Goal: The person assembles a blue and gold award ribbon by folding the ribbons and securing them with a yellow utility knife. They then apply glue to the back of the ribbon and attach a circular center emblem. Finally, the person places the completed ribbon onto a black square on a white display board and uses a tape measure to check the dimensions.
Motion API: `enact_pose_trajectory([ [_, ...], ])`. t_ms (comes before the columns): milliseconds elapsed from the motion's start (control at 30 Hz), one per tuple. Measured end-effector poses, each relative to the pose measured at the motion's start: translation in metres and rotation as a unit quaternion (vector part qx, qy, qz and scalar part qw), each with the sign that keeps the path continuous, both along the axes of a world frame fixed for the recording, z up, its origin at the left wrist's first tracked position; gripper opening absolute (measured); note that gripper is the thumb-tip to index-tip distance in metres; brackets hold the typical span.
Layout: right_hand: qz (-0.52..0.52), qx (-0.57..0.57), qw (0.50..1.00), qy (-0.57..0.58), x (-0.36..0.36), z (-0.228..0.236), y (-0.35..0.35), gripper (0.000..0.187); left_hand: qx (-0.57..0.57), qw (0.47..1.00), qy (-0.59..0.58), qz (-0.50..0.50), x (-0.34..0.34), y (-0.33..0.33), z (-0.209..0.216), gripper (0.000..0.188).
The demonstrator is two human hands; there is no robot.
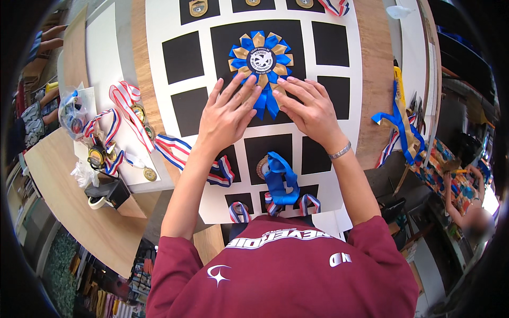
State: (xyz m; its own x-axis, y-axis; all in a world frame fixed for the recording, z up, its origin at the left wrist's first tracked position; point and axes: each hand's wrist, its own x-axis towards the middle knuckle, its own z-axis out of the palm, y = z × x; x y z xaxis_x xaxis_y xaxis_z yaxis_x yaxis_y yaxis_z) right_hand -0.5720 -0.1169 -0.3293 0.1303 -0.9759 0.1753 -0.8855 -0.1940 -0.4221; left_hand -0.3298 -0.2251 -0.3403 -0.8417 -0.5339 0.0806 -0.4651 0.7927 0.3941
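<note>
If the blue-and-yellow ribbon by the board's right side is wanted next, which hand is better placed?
Probably the right hand: it is nearer the blue-and-yellow ribbon, while the left hand, at the rosette, would have to reach past it.

Fingers (245,89) at rosette (261,60), white board (160,26) beneath

White lettering (281,238) on the maroon shirt (286,275); small, perhaps partly legible print (261,69) on the rosette (260,59).

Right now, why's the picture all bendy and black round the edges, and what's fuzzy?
In the head view, the fisheye lens bends shapes near the black rim; also in head view, the other person's head is smudged, while the blue-and-gold rosette looks much clearer.
</note>
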Motion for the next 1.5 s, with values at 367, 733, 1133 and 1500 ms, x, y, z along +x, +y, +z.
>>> enact_pose_trajectory([
  [367, 0.026, 0.026, 0.999, -0.036, -0.009, -0.004, 0.001, 0.037, 0.056, 0.998, 0.008, -0.026, 0.016, 0.016, 0.008, 0.054],
  [733, -0.061, -0.019, 0.997, 0.049, -0.018, -0.022, -0.046, 0.035, -0.028, 0.993, 0.046, 0.106, -0.018, -0.051, -0.019, 0.043],
  [1133, -0.067, -0.026, 0.997, 0.039, -0.020, -0.027, -0.048, 0.033, -0.038, 0.992, 0.042, 0.115, -0.021, -0.052, -0.024, 0.042],
  [1500, -0.180, -0.063, 0.980, -0.057, -0.029, 0.007, 0.007, 0.029, -0.022, 0.949, 0.151, 0.277, 0.045, -0.035, -0.001, 0.035],
])
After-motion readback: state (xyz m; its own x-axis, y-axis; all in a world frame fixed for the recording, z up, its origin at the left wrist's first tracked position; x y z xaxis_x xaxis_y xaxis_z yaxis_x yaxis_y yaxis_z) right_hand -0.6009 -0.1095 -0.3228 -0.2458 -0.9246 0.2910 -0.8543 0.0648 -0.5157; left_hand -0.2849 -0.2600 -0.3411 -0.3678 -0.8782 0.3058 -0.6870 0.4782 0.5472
